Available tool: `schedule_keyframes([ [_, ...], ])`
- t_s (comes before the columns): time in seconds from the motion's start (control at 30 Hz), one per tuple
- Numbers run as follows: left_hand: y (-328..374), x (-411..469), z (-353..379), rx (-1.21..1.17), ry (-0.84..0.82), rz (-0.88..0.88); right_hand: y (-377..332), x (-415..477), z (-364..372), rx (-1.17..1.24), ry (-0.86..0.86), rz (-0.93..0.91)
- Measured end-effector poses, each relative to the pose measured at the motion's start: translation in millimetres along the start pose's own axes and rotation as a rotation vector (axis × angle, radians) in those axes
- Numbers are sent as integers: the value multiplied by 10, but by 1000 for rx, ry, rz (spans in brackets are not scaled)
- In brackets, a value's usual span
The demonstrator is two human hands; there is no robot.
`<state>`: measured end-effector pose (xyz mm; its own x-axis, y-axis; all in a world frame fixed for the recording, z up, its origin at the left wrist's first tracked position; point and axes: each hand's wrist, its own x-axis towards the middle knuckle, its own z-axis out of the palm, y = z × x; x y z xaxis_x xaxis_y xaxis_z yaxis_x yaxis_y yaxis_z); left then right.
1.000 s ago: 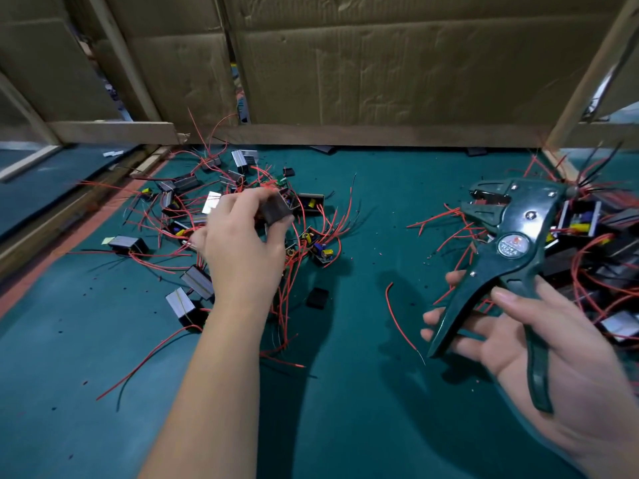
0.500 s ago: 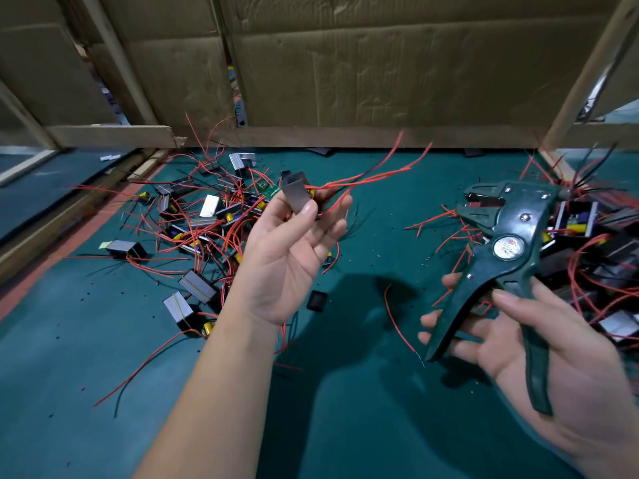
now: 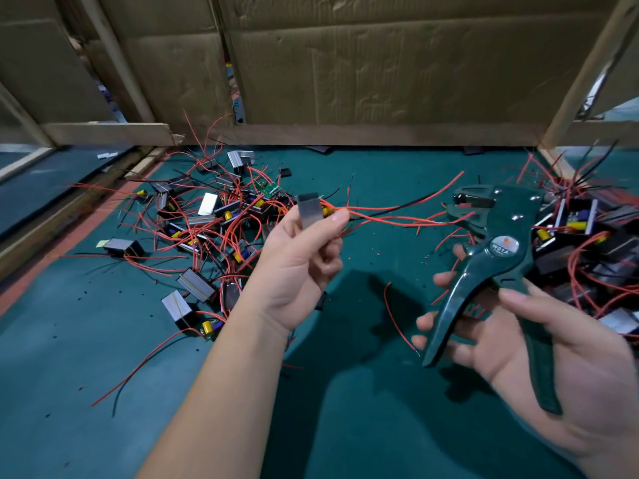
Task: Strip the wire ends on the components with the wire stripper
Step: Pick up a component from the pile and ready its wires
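My left hand point(image 3: 300, 257) pinches a small grey-cased component point(image 3: 308, 209) above the green mat. Its red and black wires point(image 3: 397, 209) stretch rightward, and their ends reach the jaws of the wire stripper. My right hand point(image 3: 539, 347) holds the dark green wire stripper point(image 3: 494, 257) by its two handles, jaws pointing up and left. The handles are spread apart.
A pile of similar components with red wires point(image 3: 214, 223) lies on the mat at the left. A second pile point(image 3: 594, 243) lies at the right, behind the stripper. Loose red wire point(image 3: 397, 316) and insulation bits dot the green mat point(image 3: 103, 357). Cardboard walls point(image 3: 380, 70) close the back.
My left hand has lifted the component from the left pile and turned it, swinging its wires rightward to the stripper's jaws. My right hand with the stripper has barely moved.
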<state>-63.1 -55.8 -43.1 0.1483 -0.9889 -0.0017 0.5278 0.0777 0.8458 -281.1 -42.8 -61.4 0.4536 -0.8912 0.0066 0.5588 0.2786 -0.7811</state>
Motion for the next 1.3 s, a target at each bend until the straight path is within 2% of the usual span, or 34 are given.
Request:
schedule_keyframes([
  [0.1, -53, -14, 61, -53, -52, -43, 25, 57, -42, 135, -50, 128],
  [0.2, -122, -27, 114, -94, -62, -113, -11, 34, -12, 376, -162, 197],
  [0.3, -161, -29, 170, -182, -32, -172, 2, -8, 20, 311, -217, 179],
  [0.4, -160, -27, 183, -285, -24, -236, 2, -54, 90, 126, -163, 120],
  [0.53, -147, -39, 144, -385, -113, -323, -9, -88, 151, 134, -148, 135],
  [0.73, -214, -54, 157, -222, -247, -256, -54, -52, 126, 161, -186, 122],
  [0.87, -269, -108, 150, 20, -351, -112, -89, 17, 50, 388, -253, 181],
  [1.0, -254, -156, 164, 165, -415, -62, -25, -14, -64, 481, -160, 253],
  [1.17, -182, -122, 222, 22, -329, -166, 42, 13, -216, 464, -56, 270],
  [1.3, -219, -84, 199, 119, -173, -76, 56, 55, -306, 470, -112, 264],
])
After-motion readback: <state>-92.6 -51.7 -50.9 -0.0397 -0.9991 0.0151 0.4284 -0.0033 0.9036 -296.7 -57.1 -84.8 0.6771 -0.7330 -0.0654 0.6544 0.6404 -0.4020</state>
